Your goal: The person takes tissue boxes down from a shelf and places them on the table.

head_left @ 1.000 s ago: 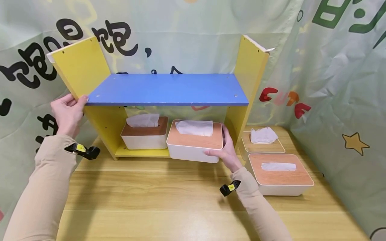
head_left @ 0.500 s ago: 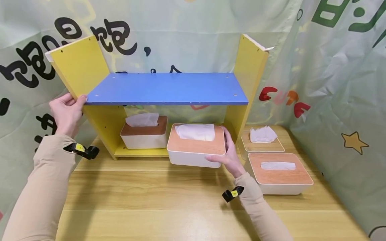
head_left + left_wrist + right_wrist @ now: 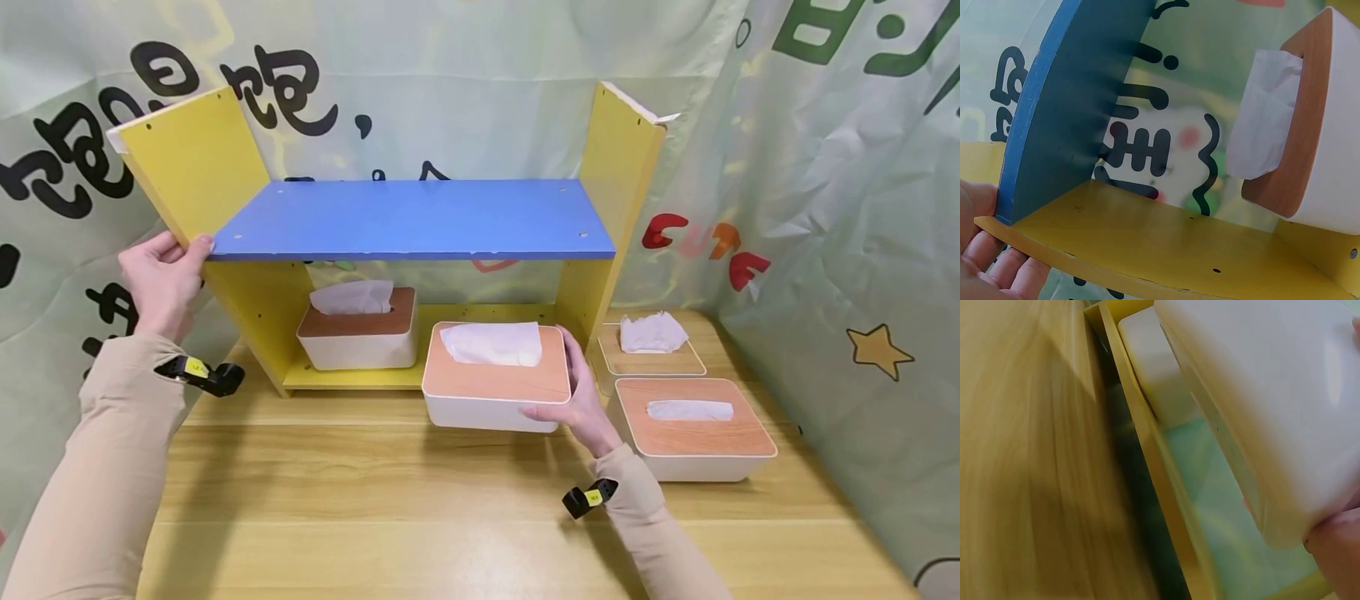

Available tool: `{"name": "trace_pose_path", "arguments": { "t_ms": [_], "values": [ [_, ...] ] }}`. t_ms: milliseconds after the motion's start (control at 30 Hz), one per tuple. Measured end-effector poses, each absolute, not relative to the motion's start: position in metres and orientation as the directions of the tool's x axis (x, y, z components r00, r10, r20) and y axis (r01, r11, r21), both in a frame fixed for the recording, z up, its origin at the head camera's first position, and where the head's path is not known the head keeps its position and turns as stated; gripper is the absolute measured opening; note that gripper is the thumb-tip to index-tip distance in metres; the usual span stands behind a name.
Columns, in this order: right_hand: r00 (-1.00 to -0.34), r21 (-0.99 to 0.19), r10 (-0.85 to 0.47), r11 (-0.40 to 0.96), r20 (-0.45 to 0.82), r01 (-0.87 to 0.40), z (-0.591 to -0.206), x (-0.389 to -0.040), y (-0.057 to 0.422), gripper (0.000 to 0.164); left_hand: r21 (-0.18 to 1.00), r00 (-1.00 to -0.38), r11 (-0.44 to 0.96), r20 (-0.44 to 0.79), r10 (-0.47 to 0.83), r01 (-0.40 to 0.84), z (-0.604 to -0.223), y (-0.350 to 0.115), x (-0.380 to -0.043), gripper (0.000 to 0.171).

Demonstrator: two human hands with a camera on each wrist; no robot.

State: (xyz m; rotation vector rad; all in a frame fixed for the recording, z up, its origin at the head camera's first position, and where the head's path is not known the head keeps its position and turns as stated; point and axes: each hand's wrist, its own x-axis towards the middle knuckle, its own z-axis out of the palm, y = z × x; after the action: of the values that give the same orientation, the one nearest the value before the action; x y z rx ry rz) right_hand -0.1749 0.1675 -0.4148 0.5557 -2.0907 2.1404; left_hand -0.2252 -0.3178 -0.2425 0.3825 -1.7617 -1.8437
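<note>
The held tissue box (image 3: 495, 381) hung just in front of the shelf unit's (image 3: 420, 217) lower opening, the right hand (image 3: 576, 402) clamped on its right end. A level carry, clear of the right side panel (image 3: 588, 287), looked wise, with the left hand (image 3: 161, 279) gripping the unit's left edge to steady it. Since the earlier frame the box had come further out, baring more bottom board (image 3: 487, 312); blur in the right wrist view perhaps hid a slight tilt.

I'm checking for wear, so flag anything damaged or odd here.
Two spots on the shelf: white edging juts past its top right corner, and its blue board has pale chips along the front edge, suggesting wear.
</note>
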Motion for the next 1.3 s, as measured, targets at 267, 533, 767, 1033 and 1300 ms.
{"name": "trace_pose_path", "arguments": {
  "t_ms": [267,533,767,1033,1300],
  "values": [
    [-0.918,-0.939,-0.195,-0.052,0.344,-0.341,-0.423,-0.169,0.173,0.120,0.980,-0.807,0.008,0.170,-0.566,0.200,-0.242,-0.318,-0.225,0.049],
    [-0.921,-0.940,-0.191,-0.029,0.339,-0.340,-0.429,-0.163,0.180,0.120,0.982,-0.808,0.013,0.162,-0.567,0.187,-0.241,-0.317,-0.225,0.051],
    [-0.918,-0.937,-0.198,-0.009,0.343,-0.348,-0.437,-0.161,0.186,0.120,0.981,-0.806,0.013,0.167,-0.568,0.194,-0.242,-0.317,-0.225,0.051],
    [-0.899,-0.922,-0.213,-0.020,0.382,-0.387,-0.445,-0.156,0.188,0.121,0.980,-0.809,0.006,0.168,-0.563,0.200,-0.243,-0.318,-0.226,0.051],
    [-0.905,-0.928,-0.221,-0.007,0.365,-0.372,-0.450,-0.153,0.190,0.122,0.978,-0.805,0.015,0.178,-0.565,0.206,-0.243,-0.318,-0.225,0.051]
  ]
}}
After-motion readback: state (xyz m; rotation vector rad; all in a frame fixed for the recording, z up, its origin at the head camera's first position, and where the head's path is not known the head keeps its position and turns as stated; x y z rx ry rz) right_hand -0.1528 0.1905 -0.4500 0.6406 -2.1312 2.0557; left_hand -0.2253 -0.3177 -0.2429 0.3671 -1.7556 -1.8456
